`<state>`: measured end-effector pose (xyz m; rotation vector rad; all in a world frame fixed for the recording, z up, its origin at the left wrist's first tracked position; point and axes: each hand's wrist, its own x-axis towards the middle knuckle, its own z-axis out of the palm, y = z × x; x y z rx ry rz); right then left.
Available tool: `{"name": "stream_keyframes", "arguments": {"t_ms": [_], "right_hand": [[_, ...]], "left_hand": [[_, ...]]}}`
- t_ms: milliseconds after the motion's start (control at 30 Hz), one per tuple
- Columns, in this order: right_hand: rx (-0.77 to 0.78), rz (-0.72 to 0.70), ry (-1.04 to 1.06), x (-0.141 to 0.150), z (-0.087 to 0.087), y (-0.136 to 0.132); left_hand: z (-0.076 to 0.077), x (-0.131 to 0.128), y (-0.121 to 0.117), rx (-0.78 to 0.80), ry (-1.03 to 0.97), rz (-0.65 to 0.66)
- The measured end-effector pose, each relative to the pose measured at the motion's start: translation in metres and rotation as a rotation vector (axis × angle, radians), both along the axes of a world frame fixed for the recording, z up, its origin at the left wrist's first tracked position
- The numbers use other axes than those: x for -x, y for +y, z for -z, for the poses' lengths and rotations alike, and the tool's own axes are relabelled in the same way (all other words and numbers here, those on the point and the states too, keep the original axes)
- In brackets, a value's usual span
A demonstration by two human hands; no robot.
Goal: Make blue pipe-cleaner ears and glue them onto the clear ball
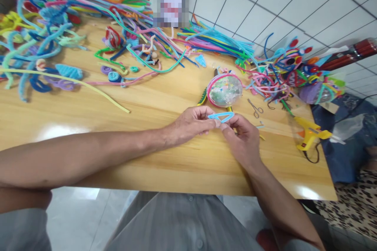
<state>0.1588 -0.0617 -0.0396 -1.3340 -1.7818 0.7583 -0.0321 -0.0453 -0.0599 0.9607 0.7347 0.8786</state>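
Observation:
Between my two hands is a light blue pipe cleaner point(225, 117) bent into a narrow triangle. My left hand point(196, 122) pinches its left end, fingers closed. On the other side my right hand point(243, 135) grips its lower right part between thumb and fingers. Just beyond the hands lies a clear oval plastic shell point(226, 91) with a pink pipe cleaner round its rim. Green-and-yellow plier handles point(202, 97) stick out from under the shell. Small scissors point(255, 108) rest to the right of it.
A yellow glue gun point(310, 133) lies near the table's right edge. Bundles of coloured pipe cleaners point(218, 41) line the tiled wall. Curled and wound pieces point(69, 71) are heaped at the left. Finished-looking colourful figures point(294, 62) stand at the back right. Part of another person's patterned clothing point(353, 200) shows at right.

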Motion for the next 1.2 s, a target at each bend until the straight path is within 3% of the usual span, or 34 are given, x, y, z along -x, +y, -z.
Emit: {"name": "stream_keyframes", "arguments": {"t_ms": [467, 633, 900, 1033, 1200], "right_hand": [[-0.062, -0.009, -0.061, -0.013, -0.006, 0.002], [-0.302, -0.079, -0.179, -0.012, -0.006, 0.001], [-0.769, -0.149, -0.593, -0.016, -0.007, 0.002], [-0.862, -0.194, -0.647, -0.017, -0.006, 0.005], [-0.872, -0.222, -0.617, -0.019, -0.003, 0.006]], "left_hand": [[-0.007, 0.001, 0.004, 0.136, -0.102, -0.019], [-0.007, 0.001, 0.004, 0.222, -0.133, 0.014], [-0.008, 0.001, 0.002, 0.280, -0.145, 0.039], [-0.009, -0.001, 0.002, 0.319, -0.163, 0.058], [-0.008, -0.002, 0.000, 0.337, -0.188, 0.064]]}}
